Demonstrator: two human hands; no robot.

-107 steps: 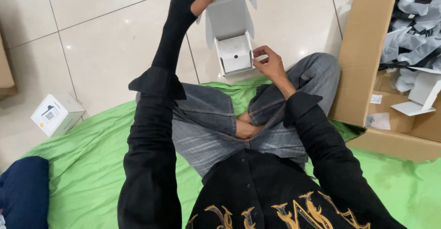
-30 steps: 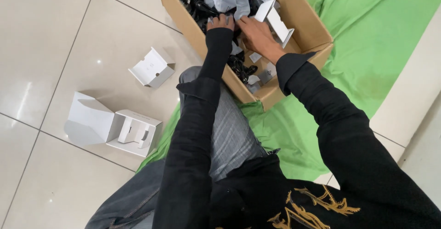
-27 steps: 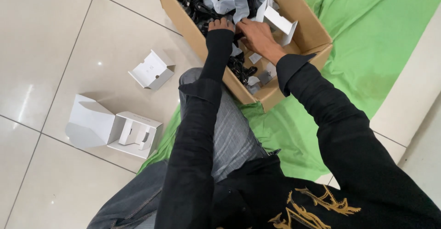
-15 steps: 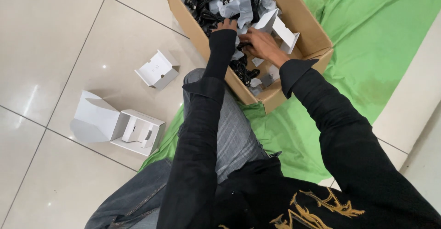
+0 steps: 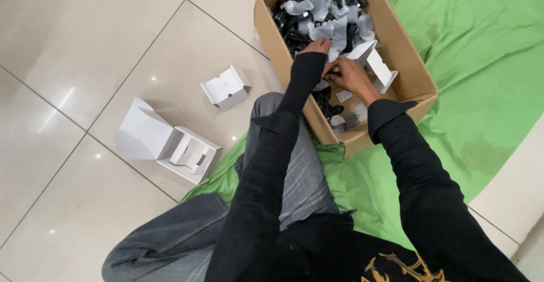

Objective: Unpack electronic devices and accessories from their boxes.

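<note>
The floor [image 5: 85, 38] is laid with large glossy pale-grey tiles separated by thin dark grout lines running diagonally across the view. Small bright reflections of overhead lights appear on the tiles, along with one longer soft streak of glare to the far left of the green cloth [image 5: 470, 89]. The green cloth is spread flat on the floor, wrinkled, with a few darker patches. Beyond its right edge, more pale tile is visible.

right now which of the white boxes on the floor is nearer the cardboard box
The small white box, lying alone on the tiles beside the cardboard box. The bigger open one with its flap up sits farther left.
</note>
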